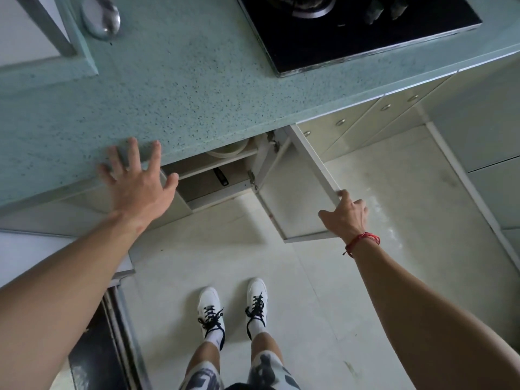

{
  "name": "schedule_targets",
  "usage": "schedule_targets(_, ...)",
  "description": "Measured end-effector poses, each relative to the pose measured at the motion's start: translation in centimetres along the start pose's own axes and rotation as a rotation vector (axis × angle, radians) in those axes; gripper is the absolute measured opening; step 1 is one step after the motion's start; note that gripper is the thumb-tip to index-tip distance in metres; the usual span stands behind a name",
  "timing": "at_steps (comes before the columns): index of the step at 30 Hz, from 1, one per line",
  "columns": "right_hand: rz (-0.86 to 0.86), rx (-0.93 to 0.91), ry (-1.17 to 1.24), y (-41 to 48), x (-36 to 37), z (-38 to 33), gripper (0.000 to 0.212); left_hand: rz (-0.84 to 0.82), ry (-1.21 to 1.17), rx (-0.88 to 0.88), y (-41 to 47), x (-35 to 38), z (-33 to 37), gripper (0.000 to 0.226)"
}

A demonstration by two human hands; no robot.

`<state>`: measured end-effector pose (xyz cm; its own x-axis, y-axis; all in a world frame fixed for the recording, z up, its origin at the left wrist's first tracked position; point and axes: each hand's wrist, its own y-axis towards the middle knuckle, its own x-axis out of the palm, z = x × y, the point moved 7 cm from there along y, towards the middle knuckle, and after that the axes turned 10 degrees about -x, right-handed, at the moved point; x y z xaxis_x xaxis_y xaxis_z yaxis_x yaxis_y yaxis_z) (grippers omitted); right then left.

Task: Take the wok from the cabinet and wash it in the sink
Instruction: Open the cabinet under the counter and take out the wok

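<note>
Below the speckled green countertop (183, 94) a cabinet stands open. Its white door (295, 198) is swung out toward me. My right hand (344, 213) grips the door's outer edge; a red string is tied round that wrist. My left hand (138, 178) hovers with fingers spread at the countertop's front edge, left of the opening, holding nothing. Inside the cabinet a black handle (221, 176) pokes out on the lower shelf, and a pale round rim (228, 152) shows on the upper shelf. The pan that the handle belongs to is hidden.
A black glass gas hob (365, 35) sits in the countertop at the upper right. A shiny metal object (101, 18) lies at the back left. Closed cabinet doors with round knobs (385, 106) run to the right. My white shoes stand on the pale tiled floor (323, 291).
</note>
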<state>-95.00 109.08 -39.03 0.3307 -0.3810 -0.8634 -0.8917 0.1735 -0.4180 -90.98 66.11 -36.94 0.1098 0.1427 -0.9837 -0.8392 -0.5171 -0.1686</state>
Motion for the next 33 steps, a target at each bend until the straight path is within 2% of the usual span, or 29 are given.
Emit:
schedule_targets(8,-0.008,-0.027,-0.099,-0.2,-0.9,-0.5,0.066,-0.033,-0.03,-0.012,0.1,-0.6,-0.2,0.07)
schedule_targets(14,0.029,-0.312,-0.148,-2.8,-0.2,-5.6,0.085,-0.078,-0.078,0.007,-2.7,-2.1,-1.0,0.07)
schedule_targets(19,0.055,-0.457,-0.131,-4.1,-0.2,-9.6,0.087,-0.061,-0.15,0.107,-6.0,-1.7,-0.3,0.067)
schedule_targets(26,0.045,-0.573,-0.175,-3.2,3.2,-11.5,0.085,-0.122,-0.145,0.173,-5.8,2.5,0.7,0.08)
schedule_targets(33,-0.038,-0.723,-0.245,2.1,12.8,-11.7,0.083,-0.193,-0.074,0.172,-2.9,12.4,2.4,0.08)
